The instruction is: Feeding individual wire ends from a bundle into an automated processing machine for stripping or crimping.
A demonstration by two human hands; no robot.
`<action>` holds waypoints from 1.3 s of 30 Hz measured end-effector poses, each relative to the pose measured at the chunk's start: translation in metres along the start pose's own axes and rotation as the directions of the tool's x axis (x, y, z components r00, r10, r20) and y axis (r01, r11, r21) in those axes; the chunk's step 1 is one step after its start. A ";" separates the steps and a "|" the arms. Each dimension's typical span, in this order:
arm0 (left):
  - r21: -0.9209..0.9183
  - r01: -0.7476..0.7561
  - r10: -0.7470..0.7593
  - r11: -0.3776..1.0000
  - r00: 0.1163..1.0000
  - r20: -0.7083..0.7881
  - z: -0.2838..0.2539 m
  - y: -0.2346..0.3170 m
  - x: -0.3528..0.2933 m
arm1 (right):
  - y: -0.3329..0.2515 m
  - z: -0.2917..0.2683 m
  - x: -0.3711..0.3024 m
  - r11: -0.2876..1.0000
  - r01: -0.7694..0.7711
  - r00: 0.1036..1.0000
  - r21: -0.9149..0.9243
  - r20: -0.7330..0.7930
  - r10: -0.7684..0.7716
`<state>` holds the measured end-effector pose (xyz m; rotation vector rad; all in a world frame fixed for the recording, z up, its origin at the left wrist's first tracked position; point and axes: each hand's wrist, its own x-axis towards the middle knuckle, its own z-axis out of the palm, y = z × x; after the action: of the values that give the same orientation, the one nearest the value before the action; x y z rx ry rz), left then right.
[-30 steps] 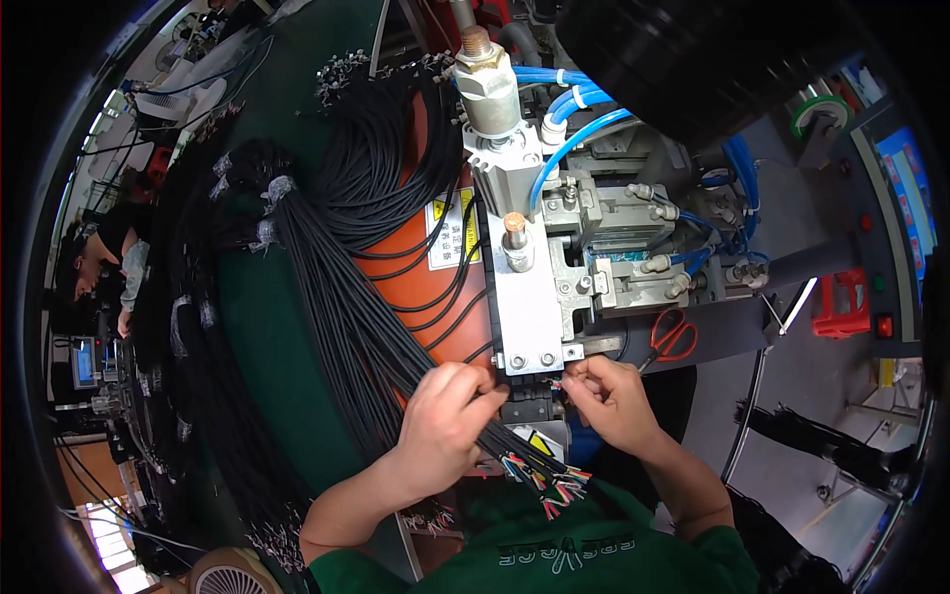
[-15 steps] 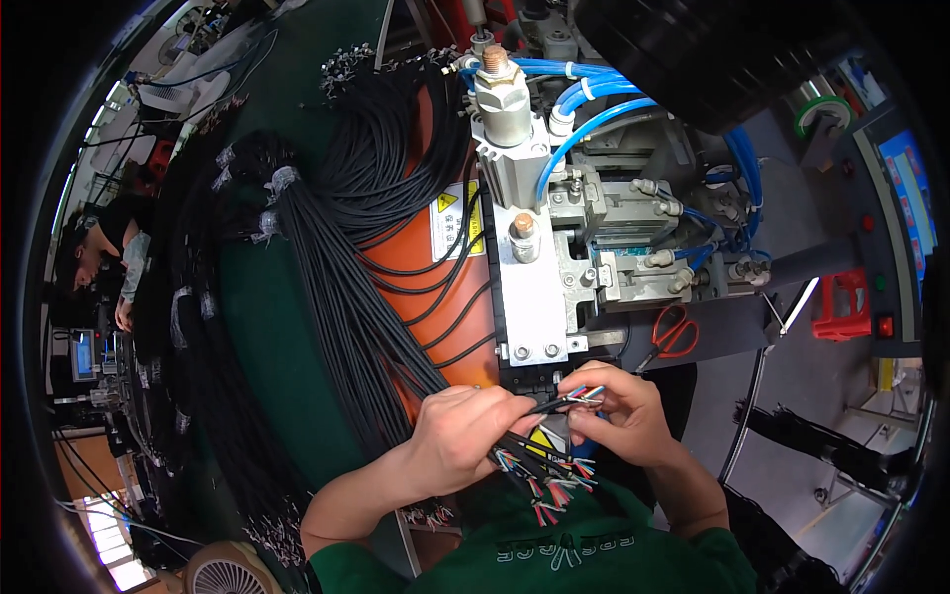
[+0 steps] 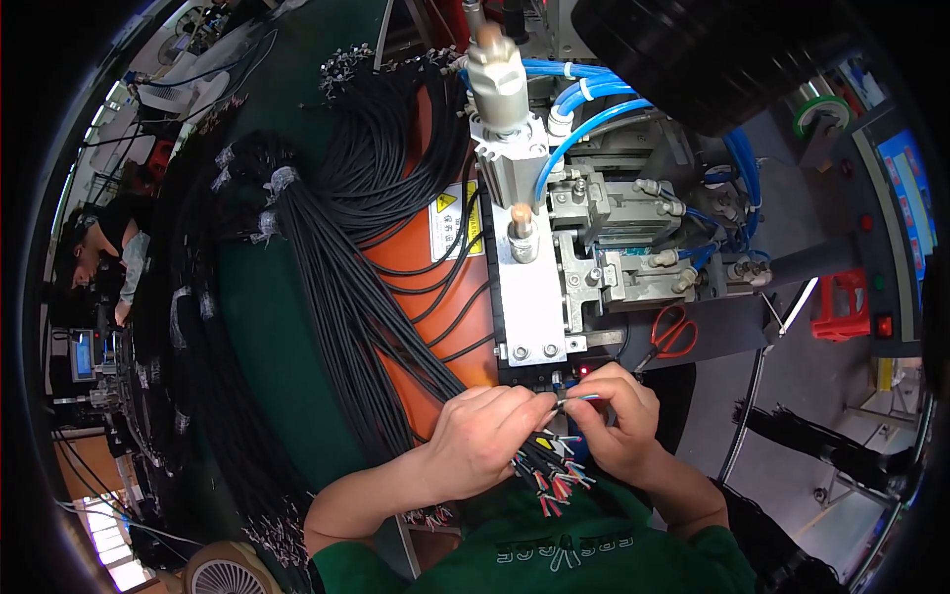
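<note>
My left hand (image 3: 483,441) is closed around a black cable near its end, just in front of a metal machine (image 3: 529,297). Thumb and fingers of my right hand (image 3: 627,424) pinch the thin coloured wires (image 3: 584,398) that stick out of that cable. The fingertips of both hands nearly meet. Below them hangs a cluster of other cable ends with red, white, blue and black wires (image 3: 556,480). These seem to belong to the thick bundle of black cables (image 3: 341,297) running up and left past my left hand.
Blue air hoses (image 3: 594,87) loop over the machine's cylinders. Red-handled scissors (image 3: 673,334) lie right of it. More black cables (image 3: 213,396) cover the green table (image 3: 259,297) at left. A control screen (image 3: 902,188) stands far right, a fan (image 3: 233,572) lower left. Another person (image 3: 124,247) sits far left.
The coloured wires, fanned out before, are now drawn together between my right fingertips. My left hand has shifted slightly right. The machine's top bolts have risen, and a small red light shows by my right hand.
</note>
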<state>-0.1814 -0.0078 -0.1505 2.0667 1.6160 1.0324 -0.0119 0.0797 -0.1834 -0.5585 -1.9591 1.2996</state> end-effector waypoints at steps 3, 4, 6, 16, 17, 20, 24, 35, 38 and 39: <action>0.057 0.059 -0.065 0.997 0.992 0.108 0.002 0.003 -0.001 | 0.005 0.006 -0.006 0.997 0.024 0.999 -0.067 -0.019 -0.025; 0.057 0.057 -0.063 0.997 0.992 0.108 0.002 0.002 0.001 | 0.005 0.009 -0.005 0.997 0.024 0.999 -0.068 -0.020 -0.026; -0.052 0.125 -0.121 0.991 0.990 0.074 0.003 0.001 0.004 | 0.005 0.017 -0.002 0.922 0.232 0.952 -0.311 -0.120 -0.280; -0.167 0.126 -0.114 0.978 0.990 0.079 0.004 -0.006 0.002 | 0.009 -0.007 0.004 0.617 -0.431 0.902 0.658 0.291 0.320; -0.187 0.132 -0.114 0.973 0.988 0.101 0.002 -0.008 0.003 | 0.008 -0.009 0.006 0.618 -0.430 0.902 0.658 0.289 0.320; -0.307 0.178 -0.120 0.935 0.973 0.198 -0.003 -0.012 0.006 | 0.008 -0.014 0.008 0.573 -0.502 0.863 0.648 0.340 0.373; -0.344 0.209 -0.126 0.916 0.961 0.248 -0.006 -0.015 0.005 | 0.007 -0.015 0.010 0.722 -0.419 0.906 0.551 0.306 0.292; 0.248 -0.017 -0.006 0.969 0.996 0.091 0.003 0.002 -0.003 | -0.006 -0.008 0.016 0.828 0.066 0.980 -0.557 0.191 0.051; 0.251 -0.072 0.039 0.965 0.990 0.135 0.001 0.000 -0.005 | -0.005 -0.009 0.015 0.854 0.036 0.985 -0.519 0.162 0.058; 0.270 -0.073 0.030 0.960 0.987 0.160 0.002 0.000 -0.004 | -0.003 -0.008 0.015 0.875 0.031 0.987 -0.483 0.156 0.051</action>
<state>-0.1804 -0.0117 -0.1527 2.3140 1.7143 0.6724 -0.0152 0.0940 -0.1740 -0.7173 -2.4429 0.8708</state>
